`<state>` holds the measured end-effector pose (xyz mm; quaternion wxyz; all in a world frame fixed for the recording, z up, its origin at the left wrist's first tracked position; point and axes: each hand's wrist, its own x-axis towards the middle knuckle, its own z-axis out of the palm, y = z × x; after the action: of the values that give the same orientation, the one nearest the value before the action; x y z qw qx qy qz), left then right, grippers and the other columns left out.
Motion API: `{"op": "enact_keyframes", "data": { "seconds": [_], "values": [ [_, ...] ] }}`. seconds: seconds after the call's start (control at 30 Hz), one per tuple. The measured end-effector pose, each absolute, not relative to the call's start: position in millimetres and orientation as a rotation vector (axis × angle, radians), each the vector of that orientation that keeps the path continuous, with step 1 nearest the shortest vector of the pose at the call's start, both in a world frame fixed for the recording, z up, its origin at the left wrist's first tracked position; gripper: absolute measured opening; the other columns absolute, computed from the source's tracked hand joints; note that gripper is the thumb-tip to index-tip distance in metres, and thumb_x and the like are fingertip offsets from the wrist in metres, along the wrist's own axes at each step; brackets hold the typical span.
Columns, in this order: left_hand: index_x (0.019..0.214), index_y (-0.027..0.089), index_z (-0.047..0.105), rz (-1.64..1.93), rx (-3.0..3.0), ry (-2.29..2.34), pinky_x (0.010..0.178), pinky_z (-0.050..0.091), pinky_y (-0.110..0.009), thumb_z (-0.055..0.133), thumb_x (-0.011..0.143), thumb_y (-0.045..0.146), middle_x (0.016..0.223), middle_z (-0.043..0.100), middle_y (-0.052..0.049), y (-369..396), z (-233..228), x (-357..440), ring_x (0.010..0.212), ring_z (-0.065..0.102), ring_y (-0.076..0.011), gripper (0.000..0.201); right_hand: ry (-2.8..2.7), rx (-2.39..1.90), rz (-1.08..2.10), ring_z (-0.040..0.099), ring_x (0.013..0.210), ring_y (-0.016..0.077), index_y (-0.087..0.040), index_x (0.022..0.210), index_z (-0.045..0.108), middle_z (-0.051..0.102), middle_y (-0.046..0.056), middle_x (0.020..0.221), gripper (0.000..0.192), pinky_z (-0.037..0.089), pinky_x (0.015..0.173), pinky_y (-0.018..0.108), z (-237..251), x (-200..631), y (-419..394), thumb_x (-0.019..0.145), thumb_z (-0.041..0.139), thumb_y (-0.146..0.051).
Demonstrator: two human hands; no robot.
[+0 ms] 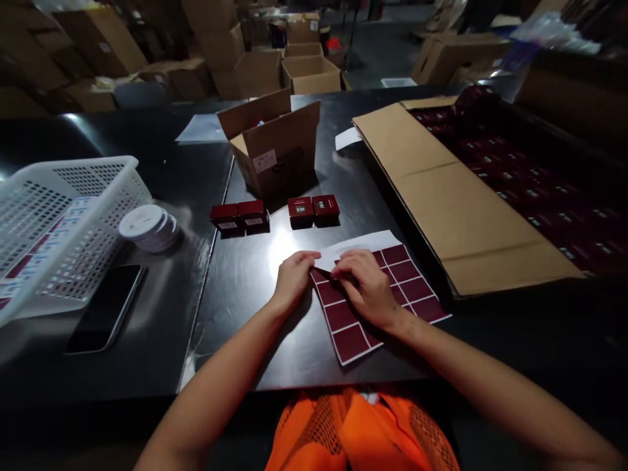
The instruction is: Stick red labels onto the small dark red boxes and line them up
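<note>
The label sheet (415, 288) shows maroon rectangles in a white grid. Small boxes (252, 207) are dark red with white labels or pale print; the carton (299, 140) is brown, the perforated basket (93, 261) white, the phone (105, 311) black. Orange garment (363, 435) has mesh-patterned panels; table (240, 294), dark grey.

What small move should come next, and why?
Probably the right hand should gently peel at the maroon, white-gridded paper label sheet: that hand and the left hand both pinch near its upper-left corner, beside bare white backing.
</note>
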<state>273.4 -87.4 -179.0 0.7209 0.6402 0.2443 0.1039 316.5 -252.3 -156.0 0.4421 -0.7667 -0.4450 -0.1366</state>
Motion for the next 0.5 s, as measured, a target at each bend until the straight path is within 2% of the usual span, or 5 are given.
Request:
{"op": "enact_keyframes", "data": {
  "seconds": [0.13,0.27,0.37,0.4,0.5],
  "values": [
    [0.093,0.019,0.073,0.115,1.523,0.522,0.053,0.042,-0.027,0.063,0.076,0.025,0.063,0.064,-0.001,-89.0,-181.2,271.8,0.052,0.056,-0.0166,0.021,-0.988,-1.916,-0.421,0.067,0.09,0.0223,-0.027,0.113,0.07,0.071,0.005,0.094,0.021,0.056,0.081,0.039,-120.2,327.4,-262.3,0.094,0.064,-0.025],
    [0.102,0.024,0.071,0.219,1.826,0.446,0.068,0.045,-0.031,0.063,0.079,0.017,0.08,0.069,-0.004,-86.8,-175.7,267.4,0.068,0.061,-0.0202,0.025,-0.762,-1.889,-0.549,0.066,0.095,0.0235,-0.025,0.096,0.077,0.069,0.006,0.095,0.013,0.055,0.089,0.042,-103.8,376.1,-252.8,0.091,0.068,-0.034],
    [0.107,0.026,0.069,0.287,2.284,0.443,0.074,0.046,-0.037,0.06,0.087,0.02,0.097,0.068,-0.009,-84.2,-168.2,263.6,0.075,0.063,-0.0249,0.023,-0.648,-1.94,-0.609,0.058,0.118,0.0274,-0.021,0.103,0.076,0.058,0.013,0.123,0.019,0.05,0.1,0.046,-112.2,419.1,-230.5,0.091,0.067,-0.033],
    [0.105,0.026,0.07,0.281,2.387,0.47,0.072,0.045,-0.038,0.062,0.087,0.022,0.097,0.065,-0.01,-83.4,-165.7,262.8,0.073,0.062,-0.0257,0.02,-0.682,-2.006,-0.583,0.052,0.126,0.0307,-0.022,0.115,0.072,0.052,0.015,0.134,0.029,0.045,0.105,0.051,-117.2,431.4,-221.9,0.088,0.071,-0.032],
    [0.101,0.023,0.071,0.207,2.564,0.501,0.067,0.044,-0.037,0.066,0.086,0.026,0.101,0.06,-0.012,-81.1,-158.3,261.5,0.076,0.063,-0.0285,0.015,-0.897,-2.2,-0.244,0.04,0.138,0.042,-0.023,0.148,0.047,0.046,0.019,0.146,0.094,0.028,0.112,0.066,-131.9,458.6,-200.8,0.064,0.091,-0.031]
  ]
}}
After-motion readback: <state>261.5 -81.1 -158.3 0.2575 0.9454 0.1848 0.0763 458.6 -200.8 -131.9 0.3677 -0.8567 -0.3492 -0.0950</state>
